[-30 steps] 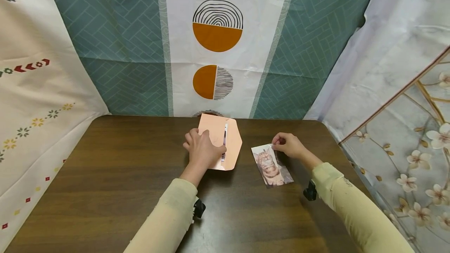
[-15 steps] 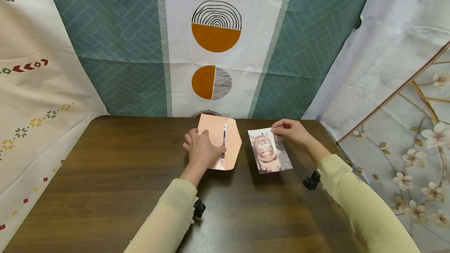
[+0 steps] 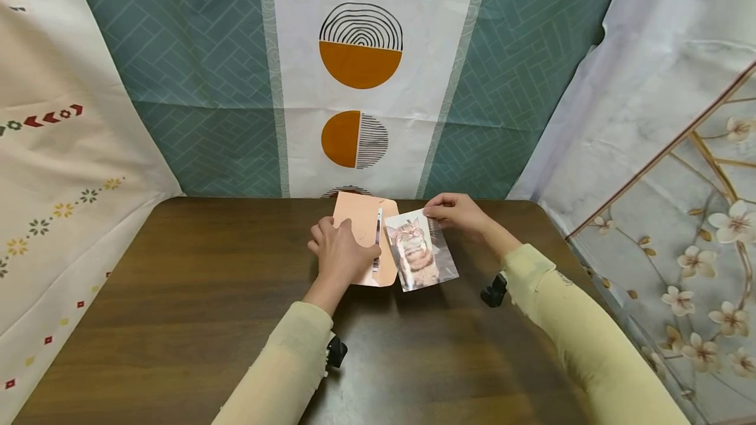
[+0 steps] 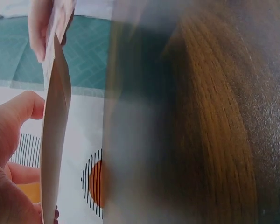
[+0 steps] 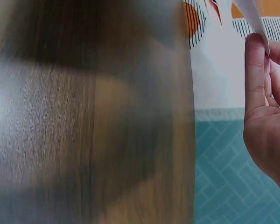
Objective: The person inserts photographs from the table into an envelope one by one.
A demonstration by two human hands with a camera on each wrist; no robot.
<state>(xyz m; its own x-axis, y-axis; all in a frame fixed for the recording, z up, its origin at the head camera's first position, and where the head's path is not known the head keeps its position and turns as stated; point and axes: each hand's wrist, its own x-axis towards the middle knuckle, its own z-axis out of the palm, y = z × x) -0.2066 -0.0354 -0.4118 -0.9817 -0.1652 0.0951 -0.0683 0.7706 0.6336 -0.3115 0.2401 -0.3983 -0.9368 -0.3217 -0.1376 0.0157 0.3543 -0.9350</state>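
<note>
In the head view my left hand grips a peach envelope by its left side, with the thumb across its face. A narrow strip with a dark printed pattern shows beside the envelope's pointed flap. Seen edge-on in the left wrist view, the envelope stands clear of the tabletop. My right hand pinches the top edge of a cat picture card between thumb and fingers. The card's left edge overlaps the envelope's flap in the head view. In the right wrist view the card is mostly out of frame.
Both hands are over a dark brown wooden table. Behind its far edge hangs a teal and white patterned cloth. Printed cloths hang at the left and right sides.
My right hand has lifted the cat card off the table and carried it left, over to the envelope's flap. My left hand and the envelope have stayed in place.
</note>
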